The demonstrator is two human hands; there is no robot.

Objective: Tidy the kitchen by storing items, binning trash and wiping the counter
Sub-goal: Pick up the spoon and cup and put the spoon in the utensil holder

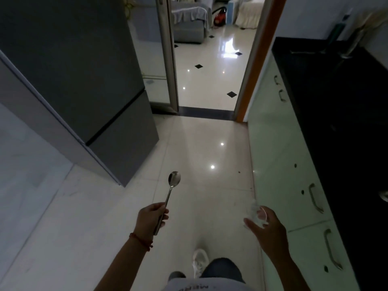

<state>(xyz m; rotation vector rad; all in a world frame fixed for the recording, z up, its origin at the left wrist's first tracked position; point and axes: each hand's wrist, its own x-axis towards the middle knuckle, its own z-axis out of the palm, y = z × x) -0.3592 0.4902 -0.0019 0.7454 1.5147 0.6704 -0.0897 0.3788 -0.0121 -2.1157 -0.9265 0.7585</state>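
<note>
My left hand (149,219) grips the handle of a long metal spoon (172,183), whose bowl points up and away over the floor. My right hand (267,225) holds a small clear glass (256,214) by its side, just left of the cabinet fronts. Both hands hang over the pale tiled floor, with the black counter (340,114) along the right.
A tall grey fridge (84,80) stands on the left. Pale green cabinets with metal handles (279,164) run under the counter. A doorway (210,80) ahead opens to a bright room with a sofa. A bottle and a glass vessel (354,40) stand at the counter's far end.
</note>
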